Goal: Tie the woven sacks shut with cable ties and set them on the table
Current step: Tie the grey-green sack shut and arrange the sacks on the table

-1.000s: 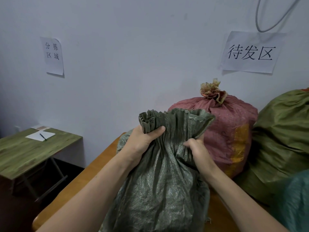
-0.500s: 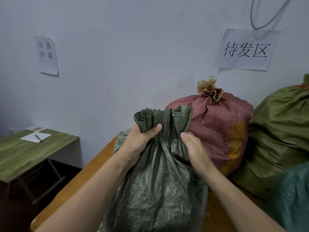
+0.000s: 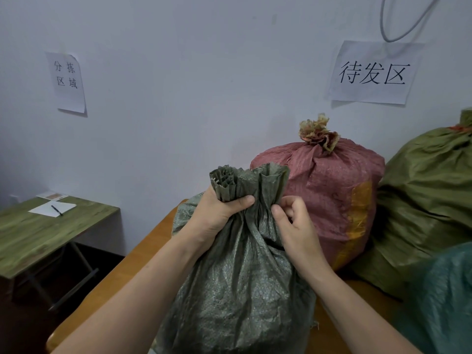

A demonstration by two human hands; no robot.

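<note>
A grey-green woven sack point(image 3: 240, 284) stands upright on the orange wooden table point(image 3: 132, 267) in front of me. My left hand point(image 3: 219, 215) grips the pleated neck of the sack just below its open mouth. My right hand point(image 3: 293, 226) pinches the remaining loose folds of the neck on the right side, pushing them toward the left hand. No cable tie is visible. Behind it stands a red woven sack point(image 3: 329, 200) with its top bunched shut.
An olive-green sack point(image 3: 429, 215) with its top tied and a teal sack point(image 3: 444, 302) fill the table's right side. A low green side table point(image 3: 38, 236) with paper and a pen point(image 3: 56, 210) stands at the left. Paper signs hang on the wall behind.
The sack's mouth has been gathered tighter. My right hand moved left along the neck, closer to my left hand, which keeps its grip on the pleats.
</note>
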